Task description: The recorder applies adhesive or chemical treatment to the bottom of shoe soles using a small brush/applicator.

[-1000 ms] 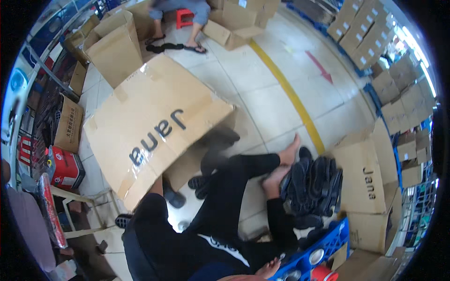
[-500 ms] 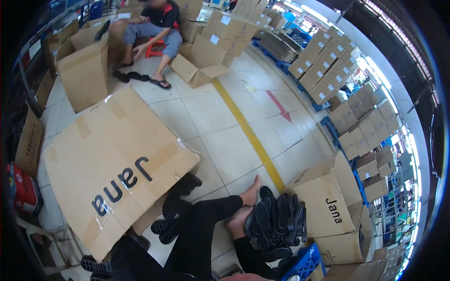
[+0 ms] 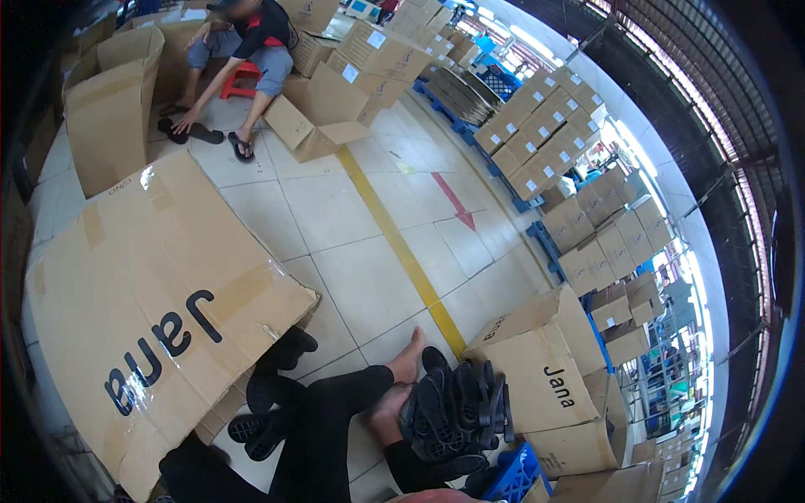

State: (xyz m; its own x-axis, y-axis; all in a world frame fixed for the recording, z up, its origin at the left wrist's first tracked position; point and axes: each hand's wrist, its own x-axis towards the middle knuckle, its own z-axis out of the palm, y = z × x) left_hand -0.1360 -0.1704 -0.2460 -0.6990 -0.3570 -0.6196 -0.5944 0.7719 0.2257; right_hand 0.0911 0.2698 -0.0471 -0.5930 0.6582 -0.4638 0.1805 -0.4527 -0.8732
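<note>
In the head view, you are sitting with your legs in black trousers point(image 3: 314, 427) stretching up from the lower edge, bare feet point(image 3: 408, 356) resting near the lower centre. A sliver of bare skin point(image 3: 432, 496) is showing at the bottom edge, but I cannot tell which part of you it is. Your left hand and right hand are falling outside the clear picture, so I cannot tell whether their fingers are gripping or loose.

The heaped black shoe soles with gridded faces point(image 3: 453, 411) are lying right of your feet, lower centre-right. A blue plastic crate point(image 3: 513, 474) is sitting just below them, and an open brown cardboard carton point(image 3: 545, 377) is standing to their right. More black soles point(image 3: 256, 434) are lying left of your legs, beside a large taped brown cardboard box point(image 3: 168, 268) that is filling the lower left.

At upper left, a co-worker point(image 3: 260, 33) is sitting on a red plastic stool point(image 3: 241, 80), reaching one hand point(image 3: 182, 123) down to black pieces point(image 3: 204, 133) on the pale tiled floor point(image 3: 335, 268).
</note>
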